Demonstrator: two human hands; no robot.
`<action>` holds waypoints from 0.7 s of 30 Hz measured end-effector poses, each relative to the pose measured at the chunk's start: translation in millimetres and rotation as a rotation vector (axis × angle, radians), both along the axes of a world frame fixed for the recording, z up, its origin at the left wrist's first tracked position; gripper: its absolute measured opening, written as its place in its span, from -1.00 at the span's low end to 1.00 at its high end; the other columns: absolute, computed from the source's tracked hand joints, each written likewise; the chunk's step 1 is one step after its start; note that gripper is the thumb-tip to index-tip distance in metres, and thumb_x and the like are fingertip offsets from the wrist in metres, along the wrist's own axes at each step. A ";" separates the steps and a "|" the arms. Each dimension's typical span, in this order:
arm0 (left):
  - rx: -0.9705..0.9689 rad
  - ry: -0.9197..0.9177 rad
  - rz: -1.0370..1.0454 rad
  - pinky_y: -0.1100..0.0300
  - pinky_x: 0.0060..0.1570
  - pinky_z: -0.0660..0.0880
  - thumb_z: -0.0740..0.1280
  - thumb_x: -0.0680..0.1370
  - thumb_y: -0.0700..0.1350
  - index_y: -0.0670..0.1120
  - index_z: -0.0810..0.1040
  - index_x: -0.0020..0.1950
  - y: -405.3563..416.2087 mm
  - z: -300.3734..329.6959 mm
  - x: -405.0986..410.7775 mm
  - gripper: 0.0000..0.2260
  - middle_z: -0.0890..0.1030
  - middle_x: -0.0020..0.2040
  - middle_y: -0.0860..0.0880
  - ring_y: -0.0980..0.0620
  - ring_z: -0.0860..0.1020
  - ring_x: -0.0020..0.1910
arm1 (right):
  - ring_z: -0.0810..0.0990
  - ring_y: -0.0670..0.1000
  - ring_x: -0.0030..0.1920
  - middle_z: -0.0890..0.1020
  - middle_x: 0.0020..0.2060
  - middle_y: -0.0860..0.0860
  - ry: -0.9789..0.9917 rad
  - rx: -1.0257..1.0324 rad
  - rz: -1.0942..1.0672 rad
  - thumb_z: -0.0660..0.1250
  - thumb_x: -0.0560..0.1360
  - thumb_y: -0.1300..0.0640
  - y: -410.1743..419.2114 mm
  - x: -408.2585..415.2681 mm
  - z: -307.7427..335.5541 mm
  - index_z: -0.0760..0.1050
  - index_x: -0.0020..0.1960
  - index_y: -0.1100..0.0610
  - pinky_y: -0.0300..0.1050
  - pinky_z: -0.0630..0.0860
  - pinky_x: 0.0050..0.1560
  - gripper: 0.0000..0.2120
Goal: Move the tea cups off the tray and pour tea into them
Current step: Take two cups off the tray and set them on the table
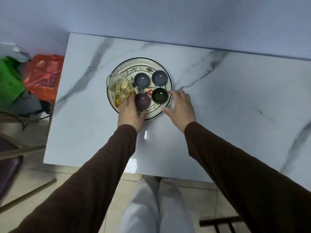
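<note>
On the round patterned ceramic tray [152,63], set mid-way across the white marble-look table [227,98], all four small glazed tea cups sit beside the clear glass pitcher of amber tea [119,85], so nothing is off yet. Left hand [130,113] curls round the dark purple cup [142,101], apparently to lift it. Right hand [180,106], fingers spread, reaches the dark green cup [159,95], touching or nearly so.
</note>
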State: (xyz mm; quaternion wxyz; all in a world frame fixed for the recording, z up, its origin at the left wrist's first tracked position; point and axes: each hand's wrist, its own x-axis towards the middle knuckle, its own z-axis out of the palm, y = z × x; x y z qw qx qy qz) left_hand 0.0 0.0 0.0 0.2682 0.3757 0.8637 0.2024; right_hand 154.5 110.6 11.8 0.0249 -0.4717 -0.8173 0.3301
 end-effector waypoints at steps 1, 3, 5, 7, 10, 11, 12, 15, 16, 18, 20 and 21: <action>0.008 -0.001 0.009 0.04 0.44 0.24 0.44 0.45 -0.08 -0.15 0.23 0.52 1.9 -6.4 -1.2 -0.30 0.37 0.42 -0.22 -0.21 0.30 0.43 | 0.37 0.13 0.28 0.45 0.29 0.09 0.005 0.045 0.027 0.45 0.46 -0.01 2.2 -3.8 -7.3 0.35 0.43 0.12 -0.06 0.33 0.31 -0.39; 0.014 -0.015 0.047 0.06 0.43 0.24 0.45 0.45 -0.06 -0.13 0.21 0.54 6.6 -20.0 -3.1 -0.27 0.37 0.42 -0.20 -0.20 0.31 0.42 | 0.36 0.13 0.28 0.45 0.31 0.08 -0.035 0.121 0.060 0.47 0.44 -0.05 8.0 -11.1 -21.2 0.33 0.44 0.12 -0.05 0.34 0.32 -0.34; 0.032 -0.019 0.062 0.07 0.42 0.24 0.47 0.44 -0.03 -0.13 0.21 0.53 9.7 -31.5 -1.5 -0.26 0.38 0.41 -0.18 -0.17 0.31 0.41 | 0.36 0.13 0.28 0.45 0.32 0.07 -0.069 0.164 0.091 0.46 0.43 -0.10 11.3 -17.3 -32.9 0.31 0.45 0.11 -0.05 0.33 0.32 -0.31; 0.064 -0.010 0.083 0.08 0.43 0.24 0.49 0.43 0.00 -0.13 0.22 0.52 11.4 -40.8 -0.3 -0.25 0.39 0.41 -0.16 -0.15 0.31 0.41 | 0.36 0.13 0.28 0.46 0.31 0.07 -0.068 0.184 0.096 0.45 0.42 -0.13 14.4 -21.1 -42.6 0.30 0.45 0.11 -0.05 0.31 0.31 -0.29; 0.100 -0.004 0.143 0.06 0.43 0.25 0.51 0.40 0.03 -0.09 0.24 0.51 12.7 -52.6 0.2 -0.24 0.40 0.42 -0.10 -0.12 0.30 0.40 | 0.36 0.13 0.27 0.48 0.30 0.07 -0.042 0.181 0.089 0.44 0.42 -0.17 17.9 -23.9 -52.9 0.32 0.45 0.11 -0.05 0.33 0.30 -0.28; 0.111 -0.001 0.156 0.07 0.41 0.25 0.51 0.39 0.05 -0.08 0.26 0.50 12.6 -55.1 0.1 -0.24 0.41 0.41 -0.09 -0.11 0.31 0.39 | 0.37 0.13 0.27 0.49 0.30 0.06 -0.034 0.184 0.087 0.44 0.42 -0.18 18.2 -24.6 -54.9 0.32 0.45 0.10 -0.05 0.34 0.29 -0.29; 0.123 0.007 0.167 0.09 0.39 0.25 0.51 0.38 0.06 -0.07 0.28 0.49 12.6 -57.3 0.3 -0.25 0.42 0.40 -0.08 -0.11 0.31 0.38 | 0.37 0.13 0.27 0.49 0.30 0.06 -0.020 0.187 0.083 0.43 0.42 -0.19 18.4 -25.0 -57.1 0.33 0.45 0.10 -0.05 0.34 0.29 -0.29; 0.150 0.013 0.191 0.19 0.34 0.22 0.52 0.36 0.08 -0.05 0.32 0.46 11.9 -62.5 0.4 -0.26 0.44 0.38 -0.06 -0.08 0.32 0.37 | 0.37 0.13 0.28 0.51 0.29 0.05 -0.012 0.180 0.072 0.44 0.42 -0.19 18.7 -25.2 -61.9 0.32 0.46 0.10 -0.05 0.34 0.29 -0.28; 0.162 0.010 0.198 0.22 0.32 0.22 0.52 0.36 0.08 -0.05 0.34 0.44 11.9 -62.8 0.2 -0.28 0.45 0.37 -0.05 -0.07 0.33 0.36 | 0.37 0.13 0.28 0.51 0.29 0.05 -0.010 0.172 0.074 0.44 0.42 -0.19 18.9 -25.6 -62.5 0.32 0.46 0.10 -0.05 0.34 0.29 -0.28; 0.183 0.007 0.210 0.25 0.30 0.23 0.53 0.35 0.06 -0.05 0.38 0.42 11.9 -63.2 0.7 -0.31 0.48 0.35 -0.04 -0.06 0.35 0.35 | 0.37 0.12 0.27 0.53 0.28 0.04 0.012 0.145 0.065 0.45 0.41 -0.17 19.2 -25.9 -62.5 0.34 0.44 0.10 -0.08 0.33 0.28 -0.29; 0.201 0.014 0.206 0.25 0.29 0.25 0.53 0.34 0.06 -0.05 0.40 0.40 11.1 -60.9 1.7 -0.32 0.50 0.33 -0.04 -0.06 0.36 0.33 | 0.38 0.11 0.25 0.54 0.25 0.03 0.059 0.123 0.037 0.46 0.41 -0.15 18.5 -24.1 -59.6 0.37 0.42 0.11 -0.09 0.34 0.26 -0.32; 0.211 0.017 0.206 0.24 0.29 0.26 0.53 0.34 0.06 -0.04 0.41 0.39 10.8 -59.1 1.8 -0.33 0.50 0.32 -0.04 -0.06 0.37 0.33 | 0.39 0.11 0.23 0.55 0.22 0.02 0.085 0.119 0.017 0.47 0.40 -0.15 17.6 -22.9 -57.2 0.39 0.40 0.10 -0.09 0.36 0.25 -0.33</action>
